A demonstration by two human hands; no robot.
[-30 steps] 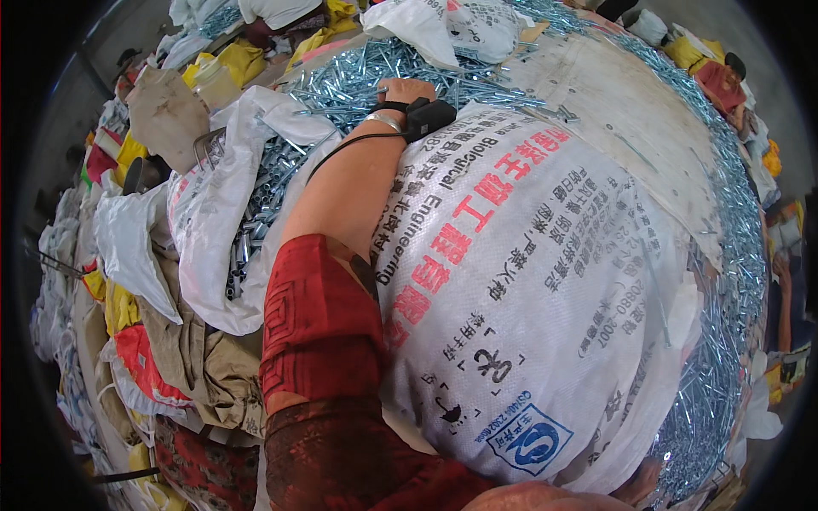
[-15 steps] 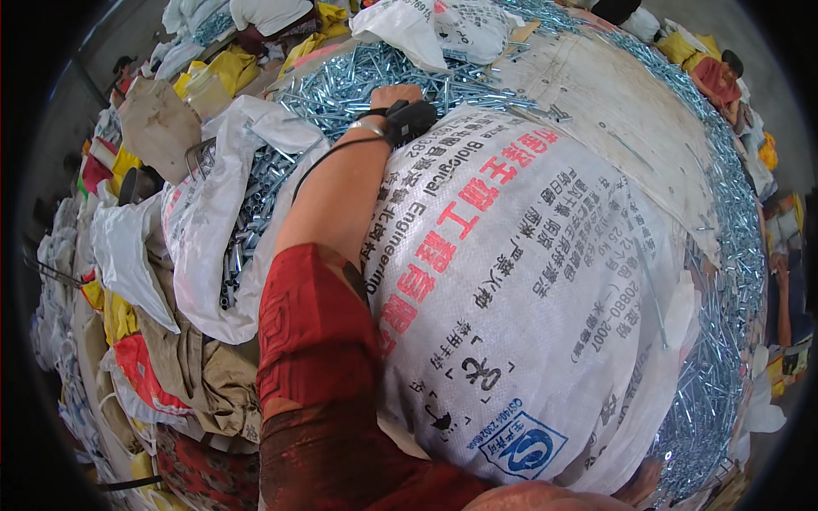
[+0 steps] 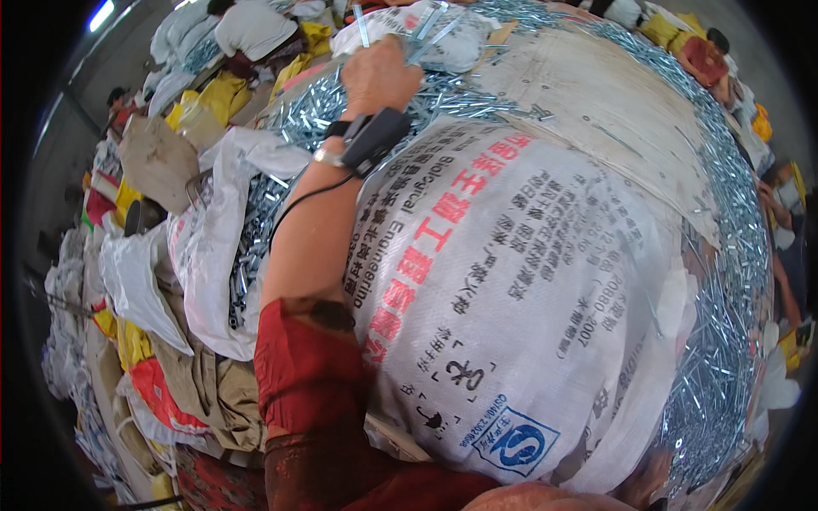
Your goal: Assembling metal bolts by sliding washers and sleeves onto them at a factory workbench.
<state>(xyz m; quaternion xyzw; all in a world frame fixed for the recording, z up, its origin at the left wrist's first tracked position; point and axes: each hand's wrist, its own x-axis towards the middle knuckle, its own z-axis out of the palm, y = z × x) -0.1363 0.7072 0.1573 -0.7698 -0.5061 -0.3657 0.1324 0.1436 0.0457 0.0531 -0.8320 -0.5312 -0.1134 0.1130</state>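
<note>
My left hand (image 3: 381,75) is closed, with shiny bluish metal rods (image 3: 429,24) sticking out past its fingers. It is raised over a pile of similar loose rods (image 3: 319,106) on the far left of the work surface. A dark strapped device and a bracelet circle that wrist. Below and right of the forearm, a full white woven sack (image 3: 494,281) with red, black and blue print bulges close to me. Low on the right, only a bit of skin of what looks like my right hand (image 3: 652,479) shows beside the sack; its fingers are hidden.
An open white sack of short metal tubes (image 3: 247,264) stands left of my arm. Pale boards (image 3: 588,102) lie beyond the big sack, with more rods (image 3: 711,366) heaped along the right. Other people sit around: one in white (image 3: 256,32), one in red (image 3: 705,61).
My left hand has lifted up and away from the rod pile and now shows rods in its grip. The forearm has swung slightly left, and the view has shifted a little.
</note>
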